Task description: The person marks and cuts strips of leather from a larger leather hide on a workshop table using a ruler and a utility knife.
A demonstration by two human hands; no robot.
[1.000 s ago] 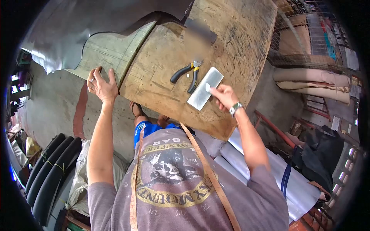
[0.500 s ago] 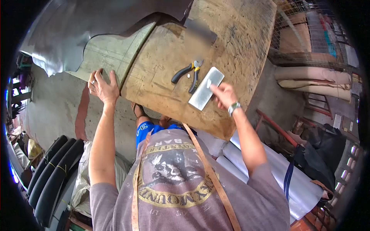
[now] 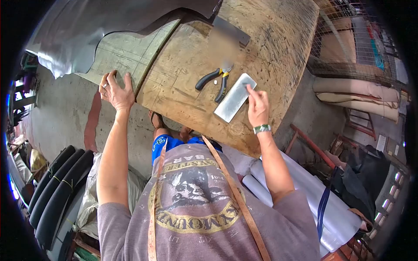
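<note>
My left hand (image 3: pixel 117 92) lies with fingers spread on the edge of a greenish cutting board (image 3: pixel 126 54), a ring on one finger. My right hand (image 3: pixel 258 107) is closed, its fingertips over the upper end of a flat silver rectangular block (image 3: pixel 235 98). A small dark shape shows at the fingertips; I cannot make out whether it is a held piece or a reflection. Left of the block lie pliers (image 3: pixel 223 81) with black and yellow handles, and a tiny white bit (image 3: pixel 215 81) sits between the handles.
Dark leather (image 3: pixel 126 17) covers the back left of the worn wooden table (image 3: pixel 278 56). A dark block (image 3: pixel 233 31) lies behind the pliers, partly blurred. Silvery rolls (image 3: pixel 305 195) stand at my right, black rolls (image 3: pixel 54 191) at my left. A wire rack (image 3: pixel 348 39) is beyond the table.
My right hand has turned more upright, and its fingertips have moved up and right along the silver block. A bright shape at the fingertips now looks dark. My left hand stays put.
</note>
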